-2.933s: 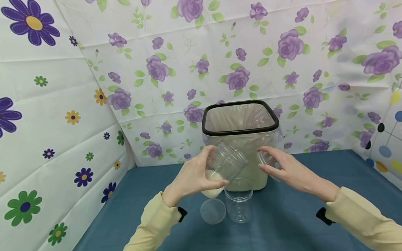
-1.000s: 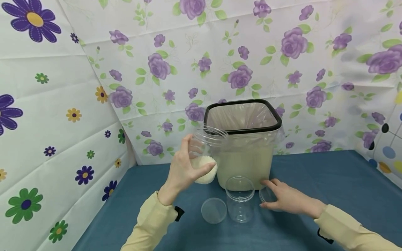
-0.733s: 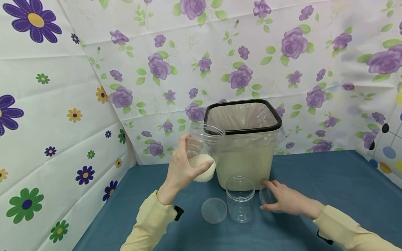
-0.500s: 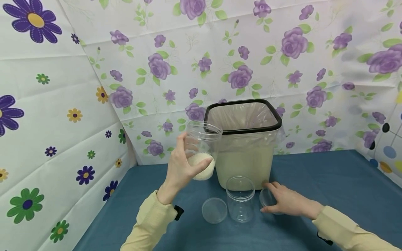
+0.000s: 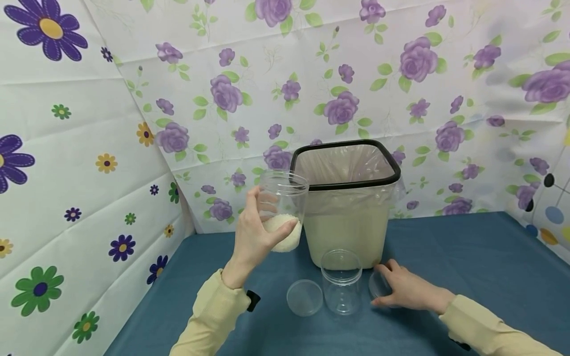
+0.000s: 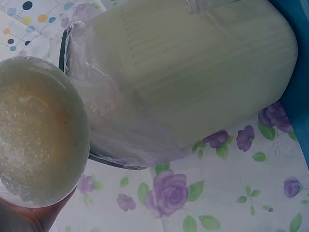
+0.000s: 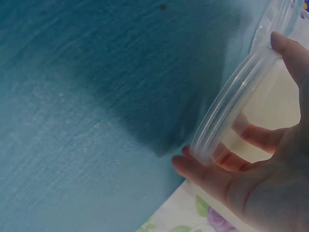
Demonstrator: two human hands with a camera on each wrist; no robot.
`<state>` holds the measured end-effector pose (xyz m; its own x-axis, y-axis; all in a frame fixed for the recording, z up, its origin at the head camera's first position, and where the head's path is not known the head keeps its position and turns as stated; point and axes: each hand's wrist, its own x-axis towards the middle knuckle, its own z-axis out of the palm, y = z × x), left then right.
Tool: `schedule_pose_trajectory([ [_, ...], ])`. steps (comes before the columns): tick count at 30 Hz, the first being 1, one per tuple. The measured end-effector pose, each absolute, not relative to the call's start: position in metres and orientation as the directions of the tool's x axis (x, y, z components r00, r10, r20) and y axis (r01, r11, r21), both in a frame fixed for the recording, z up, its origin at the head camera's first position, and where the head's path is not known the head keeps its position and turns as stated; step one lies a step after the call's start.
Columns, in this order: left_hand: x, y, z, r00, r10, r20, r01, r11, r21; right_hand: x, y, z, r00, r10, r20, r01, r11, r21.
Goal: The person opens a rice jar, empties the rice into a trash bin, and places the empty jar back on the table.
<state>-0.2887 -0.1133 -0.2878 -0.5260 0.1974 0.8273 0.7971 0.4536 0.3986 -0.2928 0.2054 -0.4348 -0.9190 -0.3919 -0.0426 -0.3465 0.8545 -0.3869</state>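
Observation:
My left hand [image 5: 254,237] grips a clear plastic jar [image 5: 294,201] by its side and holds it nearly upright above the table. Fine white grains [image 5: 285,237] that look like rice fill its lower part. The left wrist view shows the jar's underside [image 6: 38,130] with the grains behind it. Low by the table, my right hand [image 5: 410,288] pinches a round clear lid [image 5: 378,284] by its rim, tilted on edge; whether it touches the cloth, I cannot tell. Between the hands stands an uncovered clear jar [image 5: 342,294]. Left of it a second clear lid [image 5: 305,297] lies flat.
A cream bin [image 5: 347,227] with a black rim and a clear plastic liner stands behind the jars. Blue cloth [image 5: 213,316] covers the table. Flowered sheets [image 5: 249,64] hang at the back and sides.
The left hand's jar was tipped toward the standing jar; it has since turned upright, risen and shifted left. My right hand has brought its lid down near the table, beside the bin's base.

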Motion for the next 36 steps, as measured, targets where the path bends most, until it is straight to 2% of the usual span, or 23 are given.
schedule_pose_trajectory([
  [10,-0.291,-0.117,-0.288,-0.535,0.169,0.828,0.776,0.485,0.402,-0.297,0.206,-0.443,-0.924,-0.380,-0.049,-0.352,0.892,-0.284],
  [25,-0.293,-0.123,-0.284,-0.534,0.133,0.835,0.766,0.494,0.411,-0.294,0.206,-0.446,-0.917,-0.398,-0.020,-0.378,0.886,-0.268],
  [36,-0.296,-0.126,-0.284,-0.539,0.107,0.835,0.748,0.517,0.417,-0.295,0.220,-0.426,-0.920,-0.382,0.088,-0.391,0.881,-0.268],
])
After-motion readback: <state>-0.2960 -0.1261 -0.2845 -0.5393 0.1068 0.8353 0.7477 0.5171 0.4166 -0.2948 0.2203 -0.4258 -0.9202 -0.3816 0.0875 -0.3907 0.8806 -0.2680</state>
